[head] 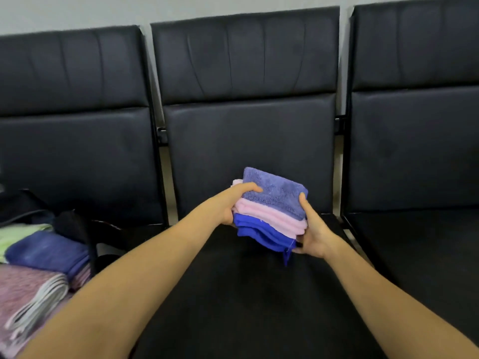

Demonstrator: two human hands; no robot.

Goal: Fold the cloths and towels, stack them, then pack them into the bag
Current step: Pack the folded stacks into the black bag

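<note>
A small stack of folded cloths [274, 208] is held above the middle black seat: a fuzzy lavender cloth on top, a pink one under it, a bright blue one at the bottom. My left hand [233, 203] grips the stack's left side, thumb on top. My right hand [311, 229] grips its right side, thumb pressed against the lavender cloth and fingers underneath. A blue corner hangs down below the stack. A dark bag [33, 211] lies on the left seat, partly hidden.
On the left seat lie more folded towels: a dark blue one [49, 251], a green one [18, 237] and a mauve fringed one [28, 294]. Black padded seats [248, 141] with tall backrests stand side by side against a pale wall.
</note>
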